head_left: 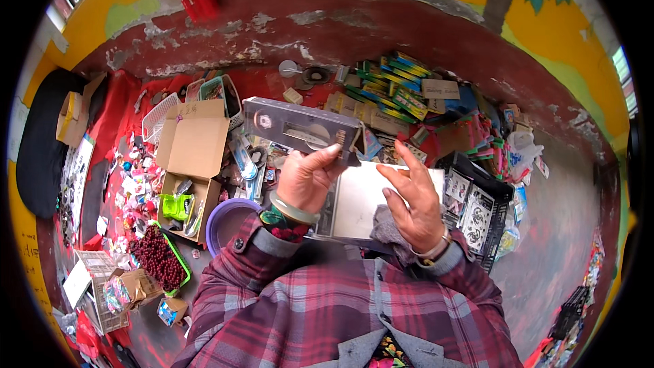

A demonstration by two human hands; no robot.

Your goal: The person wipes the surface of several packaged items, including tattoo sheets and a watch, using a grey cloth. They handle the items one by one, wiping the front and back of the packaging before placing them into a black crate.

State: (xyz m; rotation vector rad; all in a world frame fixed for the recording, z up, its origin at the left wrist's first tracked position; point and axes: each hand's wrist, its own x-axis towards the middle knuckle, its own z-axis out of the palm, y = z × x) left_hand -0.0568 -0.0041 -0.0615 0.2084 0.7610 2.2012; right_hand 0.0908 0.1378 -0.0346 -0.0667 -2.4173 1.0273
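My left hand (304, 180) grips one end of a long dark grey box (300, 125) with a clear window in its front, the thumb over the box's right end. The box is held up and slants a little down to the right. My right hand (415, 208) is raised beside it, fingers apart, with nothing seen in it. Below my hands lies a white flat panel (357, 197), partly covered by the right hand. A crumpled grey cloth (388, 226) sits by the right wrist, its lower part hidden.
On the left are an open cardboard box (194, 138), a purple basin (216, 221) and a green tray of dark red beads (178, 249). A black crate (501, 197) with patterned sheets stands right. Colourful packs (398, 82) pile up near the dark red wall (293, 34).
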